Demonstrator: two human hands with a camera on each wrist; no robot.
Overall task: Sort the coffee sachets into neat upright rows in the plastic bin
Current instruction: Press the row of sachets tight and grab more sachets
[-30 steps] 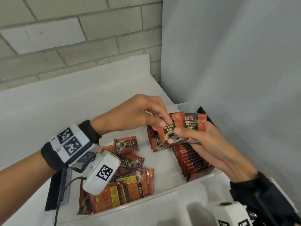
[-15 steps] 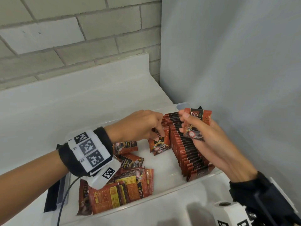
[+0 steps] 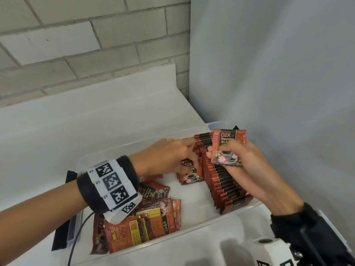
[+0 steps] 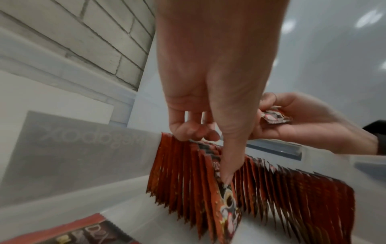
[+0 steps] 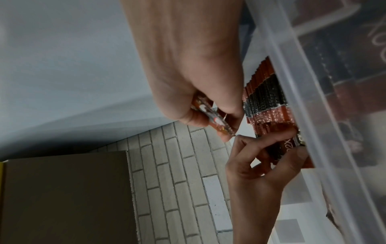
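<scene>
A clear plastic bin (image 3: 192, 236) holds a long upright row of red-and-black coffee sachets (image 3: 224, 187) along its right wall. My left hand (image 3: 189, 156) reaches down into the bin and pinches one sachet (image 3: 190, 173) upright at the near end of a shorter row beside the long one. In the left wrist view the thumb (image 4: 228, 165) presses on that sachet (image 4: 227, 208). My right hand (image 3: 219, 152) hovers above the long row and grips a few sachets (image 3: 228, 143) face up. The right wrist view shows them (image 5: 211, 118) edge-on.
Several loose sachets (image 3: 146, 223) lie flat in a heap at the bin's near left. A black and clear lid (image 3: 61, 233) leans outside the bin's left wall. A brick wall (image 3: 76, 45) rises behind the white counter, a grey panel (image 3: 278, 73) stands close on the right.
My left hand took one sachet off the stack in my right hand, carried it down into the bin and now stands it against the row. The right hand stayed above the row.
</scene>
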